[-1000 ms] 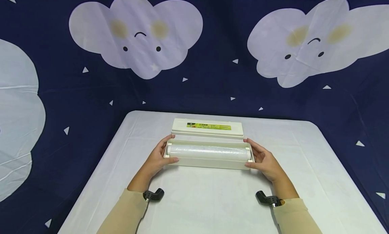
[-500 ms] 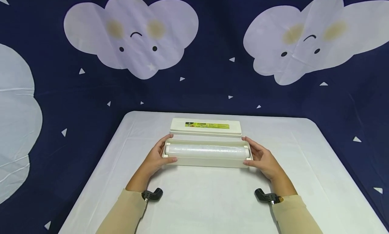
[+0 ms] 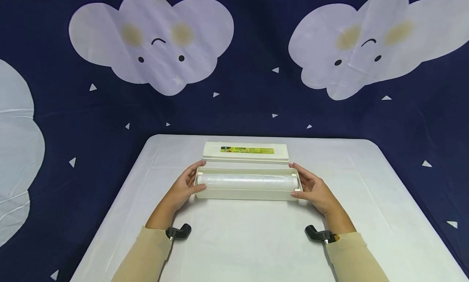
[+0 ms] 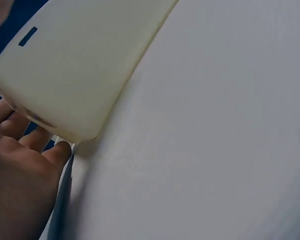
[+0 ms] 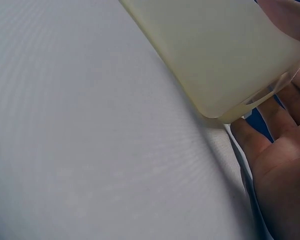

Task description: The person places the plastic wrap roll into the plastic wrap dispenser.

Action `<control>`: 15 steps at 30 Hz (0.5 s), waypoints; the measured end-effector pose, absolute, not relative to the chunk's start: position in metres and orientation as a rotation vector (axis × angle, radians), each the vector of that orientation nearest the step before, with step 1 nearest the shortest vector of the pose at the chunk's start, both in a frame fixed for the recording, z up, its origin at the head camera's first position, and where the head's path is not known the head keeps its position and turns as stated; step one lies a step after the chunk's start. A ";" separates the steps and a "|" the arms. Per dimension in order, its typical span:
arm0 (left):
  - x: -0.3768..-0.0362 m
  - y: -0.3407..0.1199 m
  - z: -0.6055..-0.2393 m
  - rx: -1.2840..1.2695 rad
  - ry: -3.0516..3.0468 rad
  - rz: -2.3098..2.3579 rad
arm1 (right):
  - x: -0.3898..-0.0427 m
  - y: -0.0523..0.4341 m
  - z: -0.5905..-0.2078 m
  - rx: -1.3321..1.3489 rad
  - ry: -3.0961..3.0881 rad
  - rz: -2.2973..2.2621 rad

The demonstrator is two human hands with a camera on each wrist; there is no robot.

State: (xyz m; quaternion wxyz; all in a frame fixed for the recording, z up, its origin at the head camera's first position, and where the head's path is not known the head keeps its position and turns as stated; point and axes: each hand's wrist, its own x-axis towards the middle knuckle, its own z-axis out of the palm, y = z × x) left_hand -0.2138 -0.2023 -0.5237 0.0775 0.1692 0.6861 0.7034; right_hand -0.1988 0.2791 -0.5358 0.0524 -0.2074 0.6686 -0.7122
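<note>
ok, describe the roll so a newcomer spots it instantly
At the white table, the left hand and right hand hold an open cream box by its ends. The roll lies lengthwise inside. Unlike the flat, labelled lid behind the box, it's a shiny whitish cylinder.

1. Cling-film box [image 3: 249, 194]: smooth, matt plastic.
2. Cling-film roll [image 3: 247, 181]: glossy plastic film.
3. Box lid [image 3: 245, 157]: smooth plastic, low sheen.
4. Tablecloth [image 3: 249, 237]: matt cloth, faintly creased.
5. Cloud-print backdrop [image 3: 253, 99]: matt, creased cloth.
6. Sleeves [image 3: 143, 253]: matt cloth.
7. Wrist cameras [image 3: 178, 232]: dark, hard-looking plastic.
</note>
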 end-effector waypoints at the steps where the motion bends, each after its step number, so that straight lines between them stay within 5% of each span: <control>1: -0.215 -0.204 -0.523 0.531 2.047 2.112 | -0.199 0.279 -0.536 -0.629 2.028 -2.167; 15: -0.254 -0.218 -0.502 0.529 2.259 2.093 | -0.199 0.279 -0.536 -0.608 2.042 -2.169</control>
